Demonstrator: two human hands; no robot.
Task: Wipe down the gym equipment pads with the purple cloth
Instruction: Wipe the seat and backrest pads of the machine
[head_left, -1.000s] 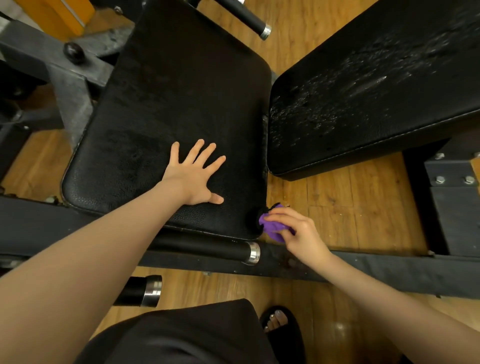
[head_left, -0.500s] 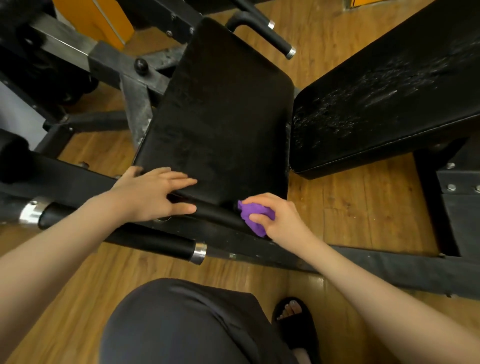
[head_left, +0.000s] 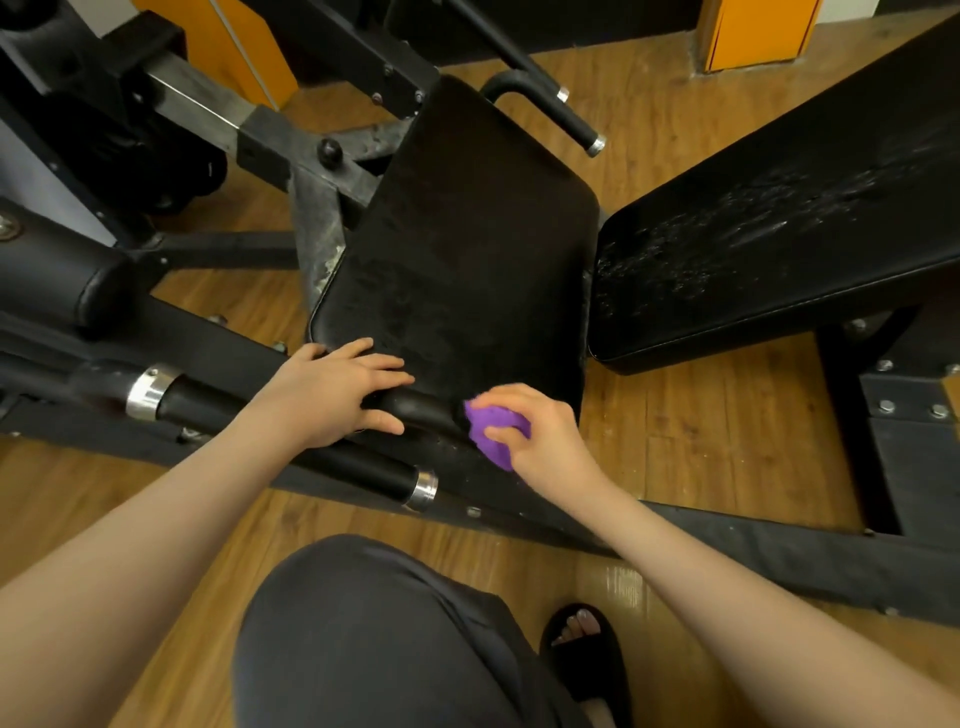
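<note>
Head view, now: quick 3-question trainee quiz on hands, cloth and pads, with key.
1. True or false: the purple cloth lies loose on the floor.
2. Which hand holds the cloth? A) left hand B) right hand C) neither
3. Fill in: the pad showing whitish streaks is the ___ of the two large flat pads.

Key
1. False: it is bunched in a hand at the near edge of the centre pad.
2. B; the left hand rests at that pad's near edge, fingers extended.
3. Right: the right pad is streaked.
</note>
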